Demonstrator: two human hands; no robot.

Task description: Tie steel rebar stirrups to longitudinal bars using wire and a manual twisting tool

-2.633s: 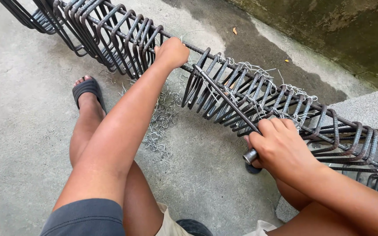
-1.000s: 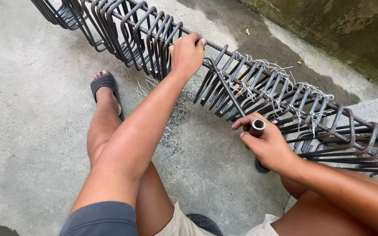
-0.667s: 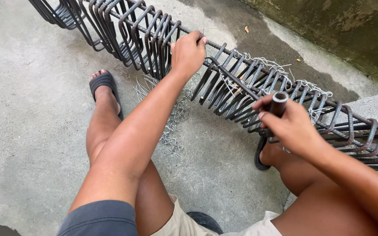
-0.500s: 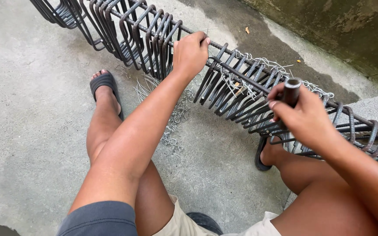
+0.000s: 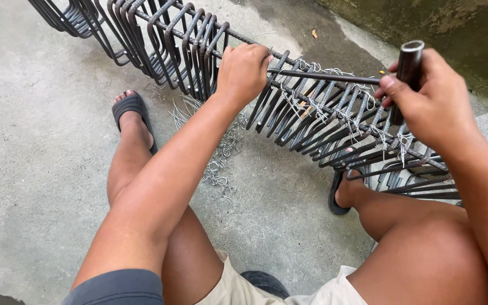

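Note:
A long cage of dark steel stirrups (image 5: pixel 187 39) strung on bars runs from the top left to the right edge. My left hand (image 5: pixel 244 70) grips one of its long bars, where the stirrups bunch. My right hand (image 5: pixel 430 104) is raised above the cage at the right, shut on a short dark metal pipe tool (image 5: pixel 406 73) held nearly upright. Thin tie wire (image 5: pixel 351 116) is twisted around several stirrups below that hand.
Loose bits of tie wire (image 5: pixel 221 158) lie on the concrete floor (image 5: pixel 35 169) under the cage. My feet in dark sandals (image 5: pixel 132 110) rest on the floor. A mossy wall (image 5: pixel 470 28) runs along the top right.
My right hand has lifted the pipe tool from low beside the cage up and to the right, above the stirrups. My left hand has kept its grip on the bar.

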